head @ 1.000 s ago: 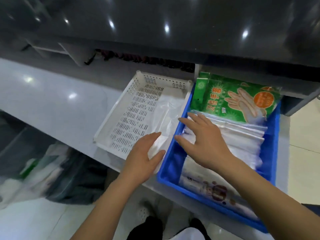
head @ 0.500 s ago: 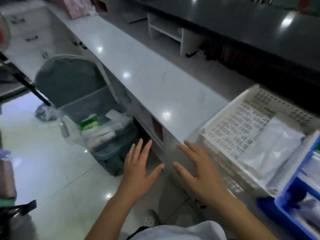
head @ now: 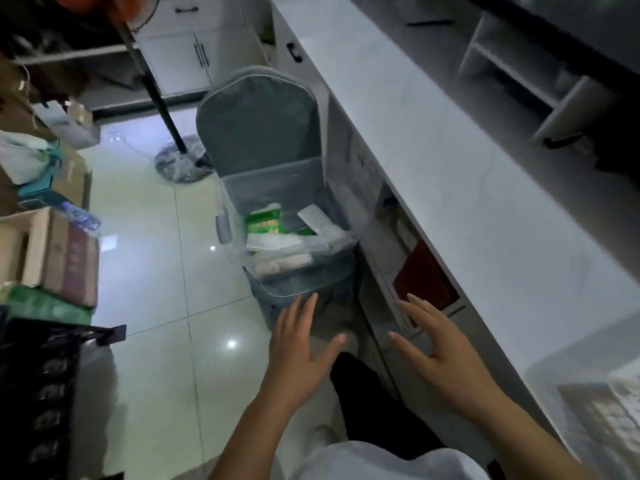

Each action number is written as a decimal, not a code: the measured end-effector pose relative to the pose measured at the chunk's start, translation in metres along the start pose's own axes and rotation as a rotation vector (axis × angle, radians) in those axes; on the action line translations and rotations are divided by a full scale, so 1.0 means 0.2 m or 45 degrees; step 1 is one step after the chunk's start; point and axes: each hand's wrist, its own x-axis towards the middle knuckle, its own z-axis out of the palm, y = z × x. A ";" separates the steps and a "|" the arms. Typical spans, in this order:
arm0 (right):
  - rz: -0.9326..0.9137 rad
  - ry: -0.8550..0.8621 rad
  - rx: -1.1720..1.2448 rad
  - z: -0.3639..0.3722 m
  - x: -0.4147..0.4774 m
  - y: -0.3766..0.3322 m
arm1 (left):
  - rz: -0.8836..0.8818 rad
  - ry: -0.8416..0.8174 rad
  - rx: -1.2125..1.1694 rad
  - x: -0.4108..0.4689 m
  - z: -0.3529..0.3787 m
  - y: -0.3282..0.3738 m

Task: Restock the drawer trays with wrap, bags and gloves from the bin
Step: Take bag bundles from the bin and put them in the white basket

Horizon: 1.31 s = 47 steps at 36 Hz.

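The view has swung from the drawer trays to the open bin (head: 298,237) on the floor beside the tabletop (head: 433,161), still holding packets, and both empty hands, left (head: 301,355) and right (head: 440,355), fingers spread, now reach toward it, indicating another pickup.

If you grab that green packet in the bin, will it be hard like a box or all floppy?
Probably floppy: the green packet looks like a thin printed plastic pouch, slumped among other soft packs in the bin. Likely light too, and maybe a bit slippery, since its surface looks glossy.
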 end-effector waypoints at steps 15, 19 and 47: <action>-0.069 -0.339 0.050 0.10 1.41 -0.14 | -0.404 -0.117 0.161 0.94 -0.44 -0.08; -0.046 -0.440 -0.001 0.20 1.69 -0.10 | -0.449 -0.115 0.127 1.17 -0.49 -0.06; 0.440 -0.308 -0.181 0.97 1.83 0.28 | -0.486 -0.937 0.747 2.70 0.07 -1.14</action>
